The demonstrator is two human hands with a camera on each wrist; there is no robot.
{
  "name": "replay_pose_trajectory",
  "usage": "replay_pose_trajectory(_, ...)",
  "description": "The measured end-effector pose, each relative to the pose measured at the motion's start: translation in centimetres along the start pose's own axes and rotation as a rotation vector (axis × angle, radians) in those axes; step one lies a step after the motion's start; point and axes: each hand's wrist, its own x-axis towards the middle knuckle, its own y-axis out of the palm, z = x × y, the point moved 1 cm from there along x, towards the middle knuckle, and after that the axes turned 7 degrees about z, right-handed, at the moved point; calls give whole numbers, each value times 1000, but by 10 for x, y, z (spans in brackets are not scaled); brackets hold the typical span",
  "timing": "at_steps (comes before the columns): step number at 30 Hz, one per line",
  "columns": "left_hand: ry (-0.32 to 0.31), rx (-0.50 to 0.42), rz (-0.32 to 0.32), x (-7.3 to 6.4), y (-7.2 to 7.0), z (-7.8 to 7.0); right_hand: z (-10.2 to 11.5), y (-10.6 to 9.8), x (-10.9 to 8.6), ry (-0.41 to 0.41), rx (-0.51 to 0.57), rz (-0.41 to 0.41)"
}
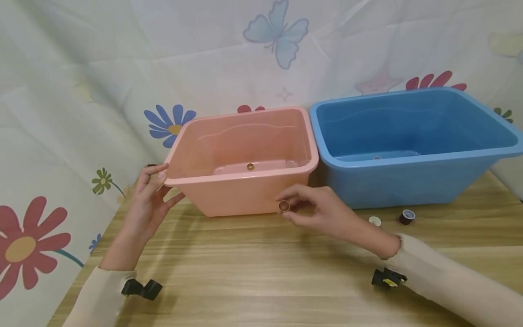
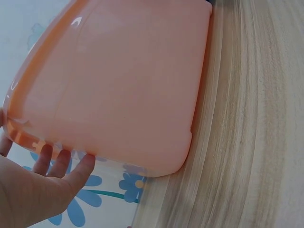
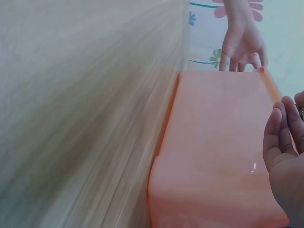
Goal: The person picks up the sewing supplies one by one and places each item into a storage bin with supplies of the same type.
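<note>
One round gold-rimmed piece (image 1: 284,206)

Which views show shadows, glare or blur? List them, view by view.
Head: soft shadows on the wooden tabletop near the left hand and right hand; left wrist: a small glint on the pink plastic tub near its rim; right wrist: another glint on that tub, a broad dim shadow on the tabletop, whose nearby grain looks blurred.

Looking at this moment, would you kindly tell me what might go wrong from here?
The right hand pinches a small round item, which might slip and drop onto the table. The left hand grips the pink tub at one corner; a tug could shift it. The right forearm could knock the nearby white item.
</note>
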Motion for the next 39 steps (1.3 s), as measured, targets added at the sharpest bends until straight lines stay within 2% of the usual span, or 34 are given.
replay_pose_trajectory(8, 6, -13, -10, -1, -2, 0, 5, -3, 0, -50, 6, -3)
replay_pose_trajectory(17, 10, -19, -8, -1, -3, 2, 14, -12, 1, -27, -50, -5)
replay_pose_trajectory(25, 5, -19, -8, -2, -5, 4, 21, -20, 5, -99, -97, -18)
replay_pose_trajectory(33, 10, -5, 1, -2, -4, 4, 27, -24, 6, -95, -40, -28)
replay_pose_trajectory(39, 12, -9, 3, 0, -2, 2, 32, -27, 8, -103, -119, -42)
